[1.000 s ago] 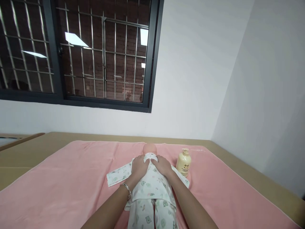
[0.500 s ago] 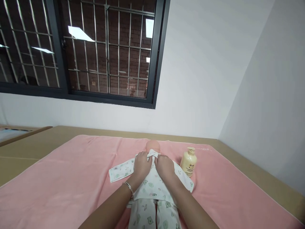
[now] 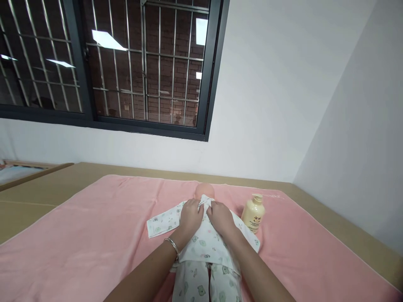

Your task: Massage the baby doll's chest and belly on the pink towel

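Note:
A baby doll [image 3: 204, 191] lies on its back on a pink blanket [image 3: 103, 222], its head toward the wall. It wears a white printed shirt [image 3: 203, 245] and matching trousers [image 3: 192, 283]. My left hand [image 3: 190, 216] grips the shirt near the collar, fingers curled into the cloth. On the other side of the collar, my right hand [image 3: 222, 217] is also closed on the shirt. The collar cloth is pulled up over the lower part of the doll's head. Both sleeves spread outward; whether the doll's arms are inside I cannot tell.
A yellow pump bottle [image 3: 253, 213] stands just right of the right sleeve. The blanket covers a tan tabletop [image 3: 91, 167] that meets a white wall [image 3: 258, 92]. Above is a dark-framed window [image 3: 210, 71] with metal bars.
Both hands stay on the shirt collar with only slight movement. The whole view has shifted a little, so things appear slightly farther right.

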### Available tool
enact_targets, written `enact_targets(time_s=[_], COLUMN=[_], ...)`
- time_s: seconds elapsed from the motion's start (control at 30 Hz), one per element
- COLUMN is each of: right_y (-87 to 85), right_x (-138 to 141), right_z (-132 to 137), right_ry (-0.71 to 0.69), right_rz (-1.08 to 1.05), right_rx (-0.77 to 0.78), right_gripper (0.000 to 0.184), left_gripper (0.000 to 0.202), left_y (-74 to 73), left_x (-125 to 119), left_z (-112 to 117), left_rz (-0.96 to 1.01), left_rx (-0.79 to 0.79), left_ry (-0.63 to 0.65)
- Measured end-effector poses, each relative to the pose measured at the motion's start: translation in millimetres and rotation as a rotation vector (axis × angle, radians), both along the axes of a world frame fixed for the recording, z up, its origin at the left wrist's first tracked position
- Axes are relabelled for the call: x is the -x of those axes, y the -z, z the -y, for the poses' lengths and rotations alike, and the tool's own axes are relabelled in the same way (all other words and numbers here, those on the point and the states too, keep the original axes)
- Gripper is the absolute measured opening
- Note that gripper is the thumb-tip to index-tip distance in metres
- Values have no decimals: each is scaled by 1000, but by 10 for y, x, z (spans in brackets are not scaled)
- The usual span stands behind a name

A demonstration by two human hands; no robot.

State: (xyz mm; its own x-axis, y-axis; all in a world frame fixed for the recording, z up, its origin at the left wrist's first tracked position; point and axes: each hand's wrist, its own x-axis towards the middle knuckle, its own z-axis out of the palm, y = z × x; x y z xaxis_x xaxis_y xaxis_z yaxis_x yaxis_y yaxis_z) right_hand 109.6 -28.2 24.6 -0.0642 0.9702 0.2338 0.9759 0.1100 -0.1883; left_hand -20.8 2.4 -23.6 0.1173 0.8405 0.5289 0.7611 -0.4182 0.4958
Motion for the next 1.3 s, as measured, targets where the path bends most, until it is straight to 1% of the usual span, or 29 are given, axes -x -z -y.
enact_targets(time_s=[0.07, 0.13, 0.2, 0.27, 0.37, 0.43, 0.47, 0.53, 0.6, 0.67, 0.7, 0.77, 0.83, 0.9, 0.97, 1.07, 1.13, 1.2, 1.3], right_y=[-15, -17, -8, 4, 4, -10, -16, -17, -1, 24, 35, 48, 43, 25, 6, 4, 26, 58, 93], right_x=[51, 39, -30, -115, -180, -150, -116, -30, 39, 52, 34, -37, -110, -137, -100, 2, 27, -13, -136], right_z=[41, 38, -1, -48, -70, -41, -18, 30, 59, 55, 41, 4, -24, -22, 10, 60, 59, 23, -54], right_ry=[95, 125, 78, 11, -57, -62, -50, 25, 117, 155, 139, 54, -38, -76, -23, 136, 171, 115, -17], right_rz=[9, -15, -57, -92, -103, -73, -58, -20, 11, 13, -2, -50, -79, -80, -43, 46, 60, 20, -66], right_rx=[19, 46, 55, 42, 32, 28, 26, 27, 36, 31, 23, -1, -14, -6, 13, 12, -1, -15, -14], right_gripper=[37, 39, 40, 41, 38, 36, 36, 39, 43, 44, 43, 42, 41, 40, 41, 47, 47, 45, 41], left_gripper=[27, 27, 31, 34, 31, 28, 28, 27, 28, 31, 32, 34, 33, 29, 26, 23, 24, 27, 31], left_y=[17, 28, 25, 13, -7, -12, -12, -10, -6, -1, 2, 10, 21, 33, 41, 37, 19, -8, -43], left_x=[-13, -19, -18, -13, -13, -20, -24, -29, -24, -14, -7, 3, 8, 5, -1, -11, -13, -10, 2], left_z=[33, 36, 10, -25, -37, -4, 19, 64, 84, 67, 49, 7, -19, -15, 11, 49, 49, 27, -20], left_rz=[15, 37, 43, 27, 27, 36, 35, 30, 22, 7, 0, -1, 19, 43, 52, 36, 22, -4, -55], left_rx=[-14, 14, 67, 102, 72, 28, 11, -7, 3, 37, 55, 76, 63, 33, 7, 2, 25, 61, 92], left_ry=[-38, -79, -88, -55, 22, 39, 28, -23, -77, -95, -85, -37, 20, 35, 2, -68, -80, -54, 18])
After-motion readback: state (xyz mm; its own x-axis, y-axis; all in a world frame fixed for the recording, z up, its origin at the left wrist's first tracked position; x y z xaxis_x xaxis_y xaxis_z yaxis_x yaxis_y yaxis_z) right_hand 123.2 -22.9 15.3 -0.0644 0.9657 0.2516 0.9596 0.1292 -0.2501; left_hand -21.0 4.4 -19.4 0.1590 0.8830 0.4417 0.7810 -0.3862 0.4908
